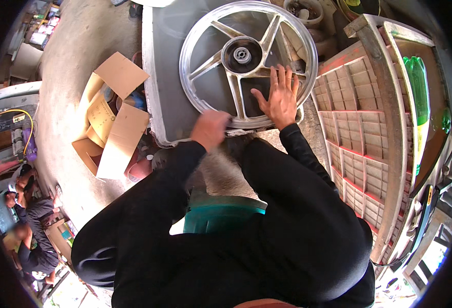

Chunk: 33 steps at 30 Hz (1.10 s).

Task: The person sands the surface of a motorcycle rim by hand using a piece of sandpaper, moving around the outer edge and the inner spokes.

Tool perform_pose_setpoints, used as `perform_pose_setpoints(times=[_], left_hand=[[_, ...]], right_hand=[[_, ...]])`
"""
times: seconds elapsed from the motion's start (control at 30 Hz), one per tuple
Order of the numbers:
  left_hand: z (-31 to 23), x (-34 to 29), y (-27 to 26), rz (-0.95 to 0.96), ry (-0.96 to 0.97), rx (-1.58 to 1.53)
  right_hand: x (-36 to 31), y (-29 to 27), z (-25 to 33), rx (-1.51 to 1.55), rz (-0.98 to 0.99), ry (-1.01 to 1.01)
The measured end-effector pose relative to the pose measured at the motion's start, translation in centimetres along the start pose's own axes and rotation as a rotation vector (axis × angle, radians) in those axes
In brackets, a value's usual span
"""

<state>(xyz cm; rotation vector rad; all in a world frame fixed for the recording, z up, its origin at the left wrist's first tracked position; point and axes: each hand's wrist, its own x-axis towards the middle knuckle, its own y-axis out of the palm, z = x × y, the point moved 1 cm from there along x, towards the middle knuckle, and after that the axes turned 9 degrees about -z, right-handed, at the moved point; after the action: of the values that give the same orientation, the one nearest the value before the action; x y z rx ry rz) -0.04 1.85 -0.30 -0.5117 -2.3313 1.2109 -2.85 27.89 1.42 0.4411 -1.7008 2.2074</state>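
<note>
A silver alloy wheel (233, 91) with several spokes and a dark hub lies flat on a grey, pale-edged tub or tray (168, 115) in front of me. My left hand (209, 128) is curled into a fist at the wheel's near-left rim. Motion blurs it, and a small dark bit shows beside its fingers, too unclear to name. On the near-right part of the wheel rests my right hand (281, 100), fingers spread, palm down by the rim and a spoke.
An open cardboard box (115, 120) stands on the floor to the left. At the right is a wooden-framed tiled panel (359, 118), with a green bottle (417, 97) behind it. A bucket of small items (304, 11) stands at the far right. Two people (31, 231) sit at far left.
</note>
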Motion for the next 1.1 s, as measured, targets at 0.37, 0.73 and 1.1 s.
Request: perform_pose_setpoints(times=[0.37, 0.73, 1.1], left_hand=[[0.0, 0.4, -0.4, -0.067, -0.059, 0.066], [3.8, 0.3, -2.4, -0.139, -0.073, 0.139], [2.7, -0.3, -1.5, -0.092, -0.034, 0.005]], right_hand=[[0.2, -0.1, 0.3, -0.018, 0.056, 0.028], [0.0, 0.1, 0.0, 0.033, 0.037, 0.031], [-0.1, 0.1, -0.4, 0.047, -0.003, 0.024]])
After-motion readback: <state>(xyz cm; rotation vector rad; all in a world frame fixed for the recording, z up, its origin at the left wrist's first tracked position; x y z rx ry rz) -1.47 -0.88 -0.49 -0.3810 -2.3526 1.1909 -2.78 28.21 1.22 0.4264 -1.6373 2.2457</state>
